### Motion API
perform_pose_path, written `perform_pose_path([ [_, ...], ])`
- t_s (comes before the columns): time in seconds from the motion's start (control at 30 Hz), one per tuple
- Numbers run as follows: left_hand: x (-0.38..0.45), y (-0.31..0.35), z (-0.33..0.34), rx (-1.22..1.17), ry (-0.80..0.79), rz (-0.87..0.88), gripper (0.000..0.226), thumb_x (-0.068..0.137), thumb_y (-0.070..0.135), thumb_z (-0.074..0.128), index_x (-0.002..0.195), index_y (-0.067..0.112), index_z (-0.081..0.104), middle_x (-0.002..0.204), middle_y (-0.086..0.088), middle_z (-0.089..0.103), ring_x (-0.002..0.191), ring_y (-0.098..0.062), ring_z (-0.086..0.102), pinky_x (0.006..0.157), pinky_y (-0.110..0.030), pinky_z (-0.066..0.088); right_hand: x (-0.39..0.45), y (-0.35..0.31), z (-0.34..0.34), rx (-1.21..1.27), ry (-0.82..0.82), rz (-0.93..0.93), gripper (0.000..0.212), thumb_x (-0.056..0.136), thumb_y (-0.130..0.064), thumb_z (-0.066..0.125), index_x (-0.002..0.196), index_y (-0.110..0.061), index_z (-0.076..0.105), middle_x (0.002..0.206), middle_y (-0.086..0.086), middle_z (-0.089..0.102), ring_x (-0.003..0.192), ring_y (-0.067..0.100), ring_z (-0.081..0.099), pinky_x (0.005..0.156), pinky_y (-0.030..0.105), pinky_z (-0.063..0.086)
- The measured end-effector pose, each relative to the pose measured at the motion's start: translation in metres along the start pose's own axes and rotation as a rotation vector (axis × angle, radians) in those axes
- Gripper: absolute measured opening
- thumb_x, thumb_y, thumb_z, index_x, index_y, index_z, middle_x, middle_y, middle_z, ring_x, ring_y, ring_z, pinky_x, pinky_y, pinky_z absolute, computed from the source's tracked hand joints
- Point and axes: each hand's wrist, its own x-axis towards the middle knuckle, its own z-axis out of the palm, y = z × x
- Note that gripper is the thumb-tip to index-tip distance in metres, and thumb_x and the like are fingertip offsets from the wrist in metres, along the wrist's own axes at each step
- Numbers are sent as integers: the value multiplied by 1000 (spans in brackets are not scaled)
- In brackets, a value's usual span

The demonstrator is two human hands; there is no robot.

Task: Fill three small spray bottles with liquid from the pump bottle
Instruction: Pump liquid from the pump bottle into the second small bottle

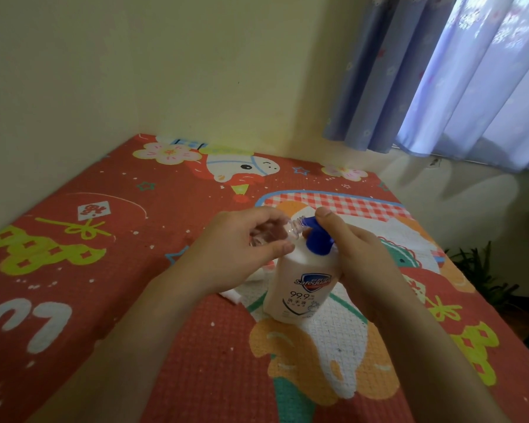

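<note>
A white pump bottle (300, 288) with a blue pump head (316, 238) stands on the red patterned mat (135, 270). My right hand (358, 254) wraps its neck, with the thumb on top of the pump head. My left hand (242, 251) holds a small clear spray bottle (290, 230) on its side, capless, its open neck right at the pump's spout. Something small and white (234, 296) lies on the mat under my left wrist, mostly hidden. No other spray bottles can be made out.
The mat covers a surface set into a corner, with a cream wall (165, 71) behind and to the left. Blue curtains (455, 71) hang at the back right. The surface drops off on the right, where a green plant (483, 270) stands below.
</note>
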Motion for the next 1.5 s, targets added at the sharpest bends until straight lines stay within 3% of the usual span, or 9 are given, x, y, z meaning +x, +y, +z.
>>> perform_pose_path([
  [0.13, -1, 1, 1, -5, 2, 18, 34, 87, 29, 76, 120, 28, 68, 103, 16, 73, 97, 2, 67, 88, -31, 57, -2, 0, 2, -17, -21, -3, 37, 82, -66, 55, 76, -39, 79, 86, -11, 78, 83, 14, 74, 91, 46, 56],
  [0.27, 0, 3, 2, -39, 26, 54, 31, 88, 28, 75, 118, 30, 68, 102, 14, 72, 96, 0, 68, 88, -33, 57, -5, -4, 3, -28, -21, -3, 42, 76, -79, 46, 83, -51, 77, 94, -11, 76, 100, 17, 70, 99, 52, 51],
  [0.4, -1, 2, 2, -53, 51, 70, 32, 89, 29, 74, 119, 36, 67, 100, 14, 73, 95, -4, 69, 86, -41, 58, -4, -10, 6, -26, -5, 33, 40, 72, -83, 41, 66, -58, 72, 78, -20, 73, 97, 14, 65, 102, 53, 46],
  [0.53, -1, 2, 2, -62, 43, 62, 34, 88, 29, 75, 121, 34, 68, 97, 13, 73, 92, -5, 69, 82, -35, 59, -1, -4, 5, -14, -3, 56, 48, 58, -91, 53, 76, -52, 75, 99, -7, 76, 101, 22, 70, 101, 55, 48],
  [0.73, -1, 3, 1, -78, 49, 50, 38, 82, 27, 81, 118, 33, 70, 94, 13, 73, 92, 0, 68, 77, -15, 54, 4, 2, 0, 5, -27, 39, 55, 62, -86, 56, 87, -43, 78, 102, -2, 78, 100, 26, 72, 99, 56, 50],
  [1.0, -1, 0, 2, -35, 28, 22, 41, 81, 27, 82, 118, 37, 68, 98, 22, 71, 96, 4, 66, 82, -18, 55, 6, 4, -3, 7, -56, 45, 66, 67, -81, 61, 103, -28, 78, 109, 1, 76, 101, 27, 72, 99, 56, 50],
  [1.17, -1, -1, 2, -23, 30, 22, 41, 82, 27, 81, 120, 34, 68, 99, 16, 73, 97, 3, 67, 86, -26, 57, 4, 3, -3, 27, -43, 34, 60, 62, -73, 66, 97, -26, 79, 101, 0, 78, 96, 25, 74, 97, 55, 52],
  [1.3, -1, -2, 1, -8, 26, 23, 40, 81, 26, 81, 118, 34, 69, 99, 17, 73, 96, 3, 66, 84, -18, 54, 3, 1, -3, 39, -51, 12, 26, 79, -59, 64, 77, -38, 80, 91, -6, 79, 91, 21, 74, 95, 51, 54],
  [1.5, 0, -3, 1, 11, 7, 23, 42, 83, 27, 80, 124, 30, 68, 99, 16, 73, 97, 3, 66, 84, -19, 53, 2, -2, -3, 24, -47, 21, 28, 89, -50, 60, 70, -41, 79, 83, -10, 78, 85, 18, 75, 94, 49, 56],
])
